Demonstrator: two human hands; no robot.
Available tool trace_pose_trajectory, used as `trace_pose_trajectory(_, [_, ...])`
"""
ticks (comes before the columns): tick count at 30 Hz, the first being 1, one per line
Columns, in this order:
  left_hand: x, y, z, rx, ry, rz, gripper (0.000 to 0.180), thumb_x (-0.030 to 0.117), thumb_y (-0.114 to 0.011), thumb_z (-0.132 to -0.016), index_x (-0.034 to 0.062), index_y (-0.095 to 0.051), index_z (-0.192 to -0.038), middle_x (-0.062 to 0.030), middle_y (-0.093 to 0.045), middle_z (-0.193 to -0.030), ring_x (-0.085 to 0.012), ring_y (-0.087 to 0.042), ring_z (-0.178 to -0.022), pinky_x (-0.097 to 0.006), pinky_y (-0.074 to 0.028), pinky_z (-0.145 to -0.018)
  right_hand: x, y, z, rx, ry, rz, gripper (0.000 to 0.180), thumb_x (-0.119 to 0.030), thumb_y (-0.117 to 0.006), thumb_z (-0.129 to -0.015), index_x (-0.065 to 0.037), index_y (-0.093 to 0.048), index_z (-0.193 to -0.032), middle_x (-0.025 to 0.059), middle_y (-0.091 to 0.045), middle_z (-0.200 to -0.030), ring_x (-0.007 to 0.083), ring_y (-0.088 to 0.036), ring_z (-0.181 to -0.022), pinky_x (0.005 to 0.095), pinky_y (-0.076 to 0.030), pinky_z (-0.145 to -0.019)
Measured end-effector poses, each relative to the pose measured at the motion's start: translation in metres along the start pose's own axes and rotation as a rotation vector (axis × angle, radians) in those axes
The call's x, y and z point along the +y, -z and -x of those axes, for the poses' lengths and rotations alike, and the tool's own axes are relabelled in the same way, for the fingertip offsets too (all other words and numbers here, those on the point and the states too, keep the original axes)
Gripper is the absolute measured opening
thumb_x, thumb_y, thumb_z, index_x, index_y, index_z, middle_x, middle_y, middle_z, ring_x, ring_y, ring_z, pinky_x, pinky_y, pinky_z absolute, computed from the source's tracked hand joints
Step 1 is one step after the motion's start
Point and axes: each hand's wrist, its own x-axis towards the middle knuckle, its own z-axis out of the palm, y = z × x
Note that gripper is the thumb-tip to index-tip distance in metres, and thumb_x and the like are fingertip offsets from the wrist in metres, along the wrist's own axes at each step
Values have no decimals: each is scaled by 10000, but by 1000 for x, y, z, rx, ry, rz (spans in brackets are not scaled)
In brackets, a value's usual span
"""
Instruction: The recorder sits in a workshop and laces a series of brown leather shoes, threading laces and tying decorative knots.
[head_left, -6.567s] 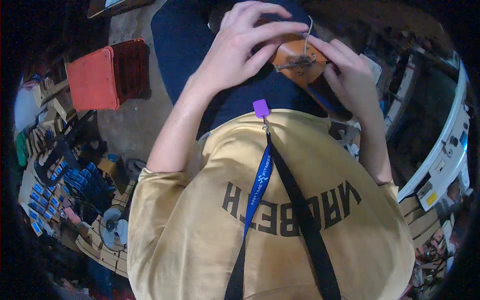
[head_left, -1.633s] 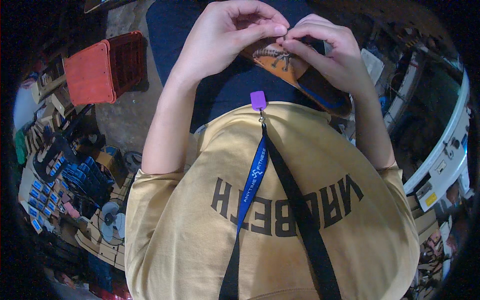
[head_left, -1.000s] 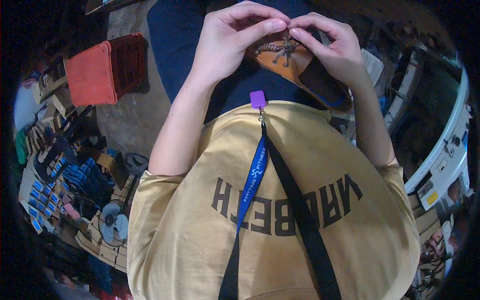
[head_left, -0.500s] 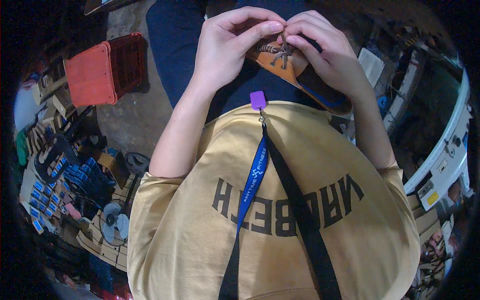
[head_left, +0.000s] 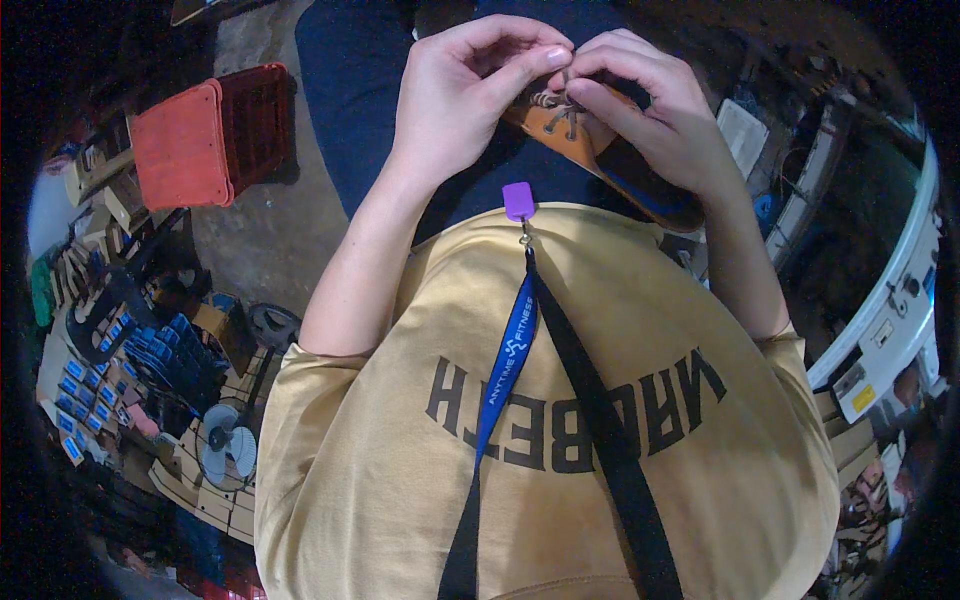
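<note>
A tan leather shoe [head_left: 565, 143] with brown laces rests on my lap in dark trousers, its dark opening towards my body on the right. Over its laced part my two hands meet. My left hand [head_left: 470, 90] pinches a brown shoelace [head_left: 566, 76] between thumb and fingertips. From the other side my right hand [head_left: 640, 95] closes thumb and index finger on the same lace, just below the left fingertips. Much of the lacing and the shoe's far end are hidden behind my fingers.
A red plastic stool [head_left: 185, 145] is on the floor at the left. Stacked boxes [head_left: 90, 400] and a small fan [head_left: 228, 440] are at the lower left. The curved white edge of a machine [head_left: 890, 290] runs along the right. A purple tag [head_left: 519, 200] hangs from my lanyard.
My right thumb and fingers have shifted slightly, now covering more of the lace knot. My left hand has barely moved, and the shoe stays on my lap.
</note>
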Motion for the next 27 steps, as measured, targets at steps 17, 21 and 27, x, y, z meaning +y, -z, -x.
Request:
trace_pose_trajectory(17, [1,-1,-1,8,83,204,115,50,-705,-984,-13,-734,-1077,-48,-710,-1022,-112,-675,-923,-254,-544,-833,19,-3,8,91,10,-133,140,-74,-716,-954,8,-718,-1068,91,-708,-1062,183,-681,-990,305,-521,-902])
trace_pose_trajectory(21, [-3,3,-2,-2,71,221,115,49,-691,-996,-7,-716,-1094,-41,-709,-1029,-108,-674,-934,-254,-544,-839,17,-4,6,45,-132,-153,130,-74,-695,-971,8,-706,-1071,88,-690,-1063,187,-668,-1011,302,-514,-918])
trace_pose_trajectory(27, [-5,0,-1,33,-78,77,106,40,-681,-998,-12,-717,-1084,-36,-716,-1014,-106,-669,-929,-253,-542,-845,14,-5,4,66,-72,-1,121,-88,-691,-973,5,-703,-1050,100,-688,-1042,206,-667,-1000,317,-516,-909])
